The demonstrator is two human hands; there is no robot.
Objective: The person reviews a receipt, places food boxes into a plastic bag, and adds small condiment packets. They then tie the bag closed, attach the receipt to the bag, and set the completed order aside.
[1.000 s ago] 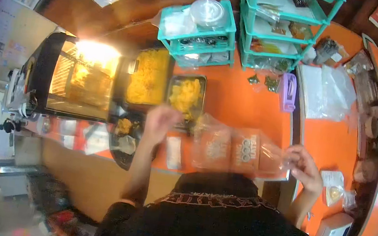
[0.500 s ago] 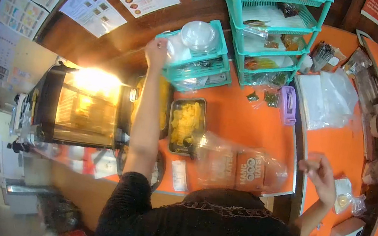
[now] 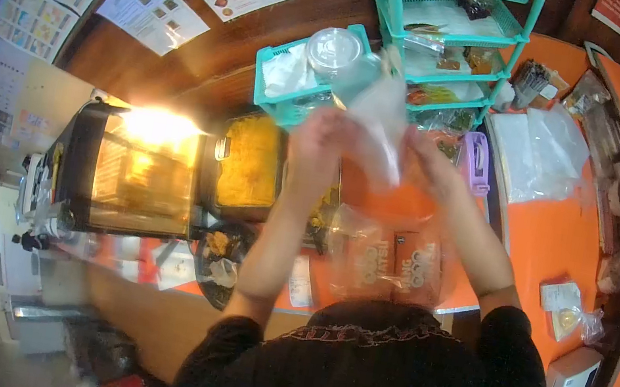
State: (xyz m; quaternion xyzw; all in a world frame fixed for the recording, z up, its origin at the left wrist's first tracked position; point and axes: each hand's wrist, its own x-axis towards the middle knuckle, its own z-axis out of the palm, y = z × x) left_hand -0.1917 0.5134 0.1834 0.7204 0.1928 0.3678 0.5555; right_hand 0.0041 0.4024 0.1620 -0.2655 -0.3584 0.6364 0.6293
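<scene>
In front of the teal basket [image 3: 267, 79], a thin white bag or sheet [image 3: 382, 116], blurred by motion, is held up over the orange counter. My left hand [image 3: 322, 138] is closed on its left side. At the right edge of it is my right hand [image 3: 429, 159], whose smeared fingers do not show whether they grip. Below the hands lies a clear plastic bag [image 3: 341, 278] with brown printed packages [image 3: 416, 261] in it. My left forearm partly hides a black tray of yellow food [image 3: 320, 215].
A lit glass warmer [image 3: 145, 169] stands at the left, beside a large tray of yellow food [image 3: 250, 164] and a black round pan [image 3: 212, 287]. A purple tape dispenser [image 3: 477, 164] and a tall teal rack [image 3: 470, 37] are at the right and back.
My left hand has come from the teal basket toward the middle with the white bag or sheet. My right hand has swung in from the right counter to meet it.
</scene>
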